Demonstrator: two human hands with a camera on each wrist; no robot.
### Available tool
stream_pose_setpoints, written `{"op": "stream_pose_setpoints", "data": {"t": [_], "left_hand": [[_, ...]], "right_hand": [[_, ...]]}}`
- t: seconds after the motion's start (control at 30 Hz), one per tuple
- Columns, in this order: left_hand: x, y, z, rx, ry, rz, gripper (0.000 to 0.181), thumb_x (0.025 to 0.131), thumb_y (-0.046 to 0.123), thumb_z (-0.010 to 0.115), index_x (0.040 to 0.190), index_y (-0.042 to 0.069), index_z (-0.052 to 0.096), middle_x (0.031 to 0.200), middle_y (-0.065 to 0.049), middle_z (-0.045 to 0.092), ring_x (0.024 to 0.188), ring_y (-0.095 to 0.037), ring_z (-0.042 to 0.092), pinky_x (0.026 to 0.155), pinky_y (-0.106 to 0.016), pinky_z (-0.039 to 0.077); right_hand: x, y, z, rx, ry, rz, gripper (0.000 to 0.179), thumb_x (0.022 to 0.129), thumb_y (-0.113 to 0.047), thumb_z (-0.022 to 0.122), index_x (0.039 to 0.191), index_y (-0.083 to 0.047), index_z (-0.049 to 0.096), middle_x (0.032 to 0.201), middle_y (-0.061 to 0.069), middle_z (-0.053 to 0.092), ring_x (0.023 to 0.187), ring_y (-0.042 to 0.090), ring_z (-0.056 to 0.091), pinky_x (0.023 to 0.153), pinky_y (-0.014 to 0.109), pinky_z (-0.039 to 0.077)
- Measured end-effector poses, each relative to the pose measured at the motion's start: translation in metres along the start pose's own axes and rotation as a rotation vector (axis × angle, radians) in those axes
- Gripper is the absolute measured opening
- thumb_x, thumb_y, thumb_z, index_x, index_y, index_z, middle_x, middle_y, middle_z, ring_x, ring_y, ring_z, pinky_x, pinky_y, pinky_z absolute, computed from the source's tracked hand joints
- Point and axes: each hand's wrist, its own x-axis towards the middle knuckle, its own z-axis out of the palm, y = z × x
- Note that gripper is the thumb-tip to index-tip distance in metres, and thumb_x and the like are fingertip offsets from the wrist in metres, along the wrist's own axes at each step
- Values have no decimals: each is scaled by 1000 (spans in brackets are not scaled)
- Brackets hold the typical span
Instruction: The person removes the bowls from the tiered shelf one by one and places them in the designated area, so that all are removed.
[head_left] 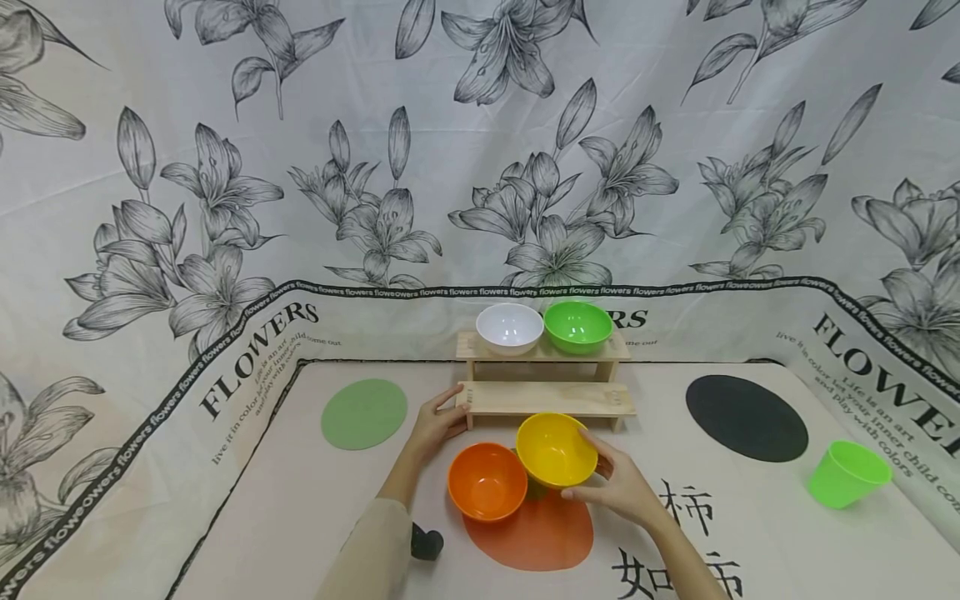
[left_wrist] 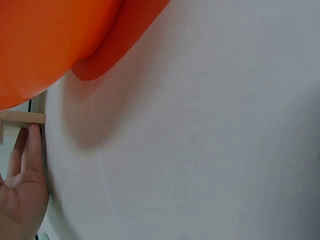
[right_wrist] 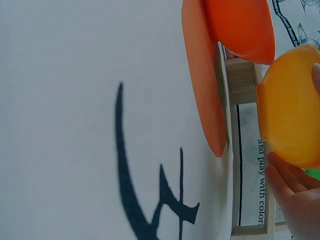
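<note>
A yellow bowl (head_left: 557, 450) is held by my right hand (head_left: 622, 483) at its right side, thumb below and fingers near the rim. In the right wrist view the yellow bowl (right_wrist: 292, 107) is off the table, its base showing. Just left of it stands an orange bowl (head_left: 487, 483), partly over an orange round mat (head_left: 551, 542). My left hand (head_left: 437, 423) touches the left end of a two-step wooden stand (head_left: 547, 398). In the left wrist view the fingers of the left hand (left_wrist: 25, 185) look fairly straight against the wood.
On the stand's upper step sit a white bowl (head_left: 510, 328) and a green bowl (head_left: 577, 327). A green mat (head_left: 364, 414) lies left, a black mat (head_left: 747, 417) right. A bright green cup (head_left: 847, 475) stands far right. A small black object (head_left: 427, 544) is beside the left sleeve.
</note>
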Motion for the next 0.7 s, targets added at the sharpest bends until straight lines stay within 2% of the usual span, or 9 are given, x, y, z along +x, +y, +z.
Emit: {"op": "stream_pose_setpoints", "data": {"t": [0.37,0.57,0.7], "left_hand": [[-1,0,0,-9,10,-1,54,90,12,63,141,8,44,128,-30,52,104,-27,62,88,-40,53],[-9,12,3,-21,-13,-5,54,91,8,61,141,5,42,129,-33,49,105,-29,61,92,-44,51],[-13,18,4,-24,-26,-16,54,91,6,60,142,4,41,131,-34,47,106,-30,60,94,-47,48]], "right_hand": [[-9,6,0,35,-22,54,92,72,-18,82,143,6,30,147,27,30,129,42,39,104,45,40],[-13,6,-1,27,-25,106,93,71,-21,82,144,4,30,147,26,31,128,41,40,103,44,42],[-15,8,-4,37,-45,100,92,71,-19,82,144,5,30,146,27,32,127,41,41,103,43,43]]}}
